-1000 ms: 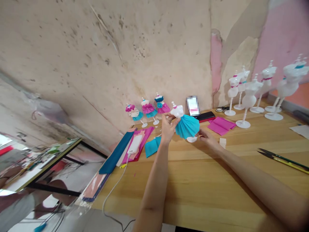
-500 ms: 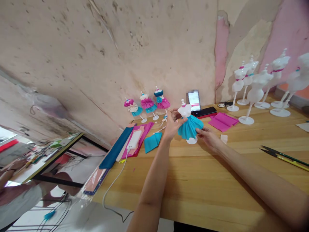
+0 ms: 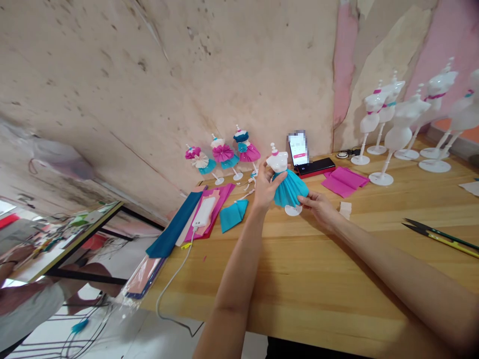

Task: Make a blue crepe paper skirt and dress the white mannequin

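Note:
A small white dress form (image 3: 277,162) with a pink neck band stands on a round white base (image 3: 293,210). Round its waist hangs a pleated turquoise paper skirt (image 3: 288,189). My left hand (image 3: 265,184) grips the form at the waist, with the thumb over the top of the skirt. My right hand (image 3: 318,205) pinches the skirt's lower right edge between thumb and fingers. Left of my hands lies a folded turquoise paper piece (image 3: 232,216). Behind the form a lit phone (image 3: 298,149) leans upright near a black box (image 3: 318,166).
Three dressed forms (image 3: 223,154) stand by the wall. Several bare white forms (image 3: 402,134) are at the right, with pink paper (image 3: 345,182) and scissors (image 3: 441,237) nearer. Paper sheets (image 3: 175,224) and a white power bank (image 3: 204,212) with a cable lie left. Another person (image 3: 37,309) sits far left.
The view has shifted slightly. The dress form leans a little more to the left, and its skirt is spread out further to the right. Both hands keep their holds.

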A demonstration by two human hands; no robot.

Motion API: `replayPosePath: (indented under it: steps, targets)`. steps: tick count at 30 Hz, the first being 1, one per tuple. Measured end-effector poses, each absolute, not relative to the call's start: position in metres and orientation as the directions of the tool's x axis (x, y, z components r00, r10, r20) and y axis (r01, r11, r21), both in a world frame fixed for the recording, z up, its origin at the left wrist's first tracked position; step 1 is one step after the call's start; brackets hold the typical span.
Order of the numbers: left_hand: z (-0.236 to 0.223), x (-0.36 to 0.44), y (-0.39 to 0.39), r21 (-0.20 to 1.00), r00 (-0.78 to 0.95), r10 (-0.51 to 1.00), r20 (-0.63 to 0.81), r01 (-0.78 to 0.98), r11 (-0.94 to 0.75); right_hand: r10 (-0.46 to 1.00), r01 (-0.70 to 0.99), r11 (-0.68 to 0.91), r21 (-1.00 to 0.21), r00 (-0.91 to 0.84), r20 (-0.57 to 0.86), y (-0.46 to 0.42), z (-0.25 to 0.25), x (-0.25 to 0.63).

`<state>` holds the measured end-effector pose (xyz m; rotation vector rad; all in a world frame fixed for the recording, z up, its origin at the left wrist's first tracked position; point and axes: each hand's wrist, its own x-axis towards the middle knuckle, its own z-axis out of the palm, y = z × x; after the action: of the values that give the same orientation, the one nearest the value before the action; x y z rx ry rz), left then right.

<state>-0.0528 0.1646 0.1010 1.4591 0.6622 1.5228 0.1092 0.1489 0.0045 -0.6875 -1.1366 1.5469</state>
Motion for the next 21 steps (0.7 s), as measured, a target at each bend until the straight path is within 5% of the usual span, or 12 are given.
replayPosePath:
  steps: [11,21]
  targets:
    - [0.101,-0.056,0.163,0.852,0.167,0.842,0.512,-0.223,-0.474,0.916,-0.481,-0.164,-0.862,-0.399,0.048,0.151,0.011,0.124]
    - [0.102,-0.058,0.160,0.854,0.151,0.846,0.511,-0.198,-0.481,0.922,-0.528,-0.146,-0.837,-0.380,0.079,0.149,0.010,0.118]
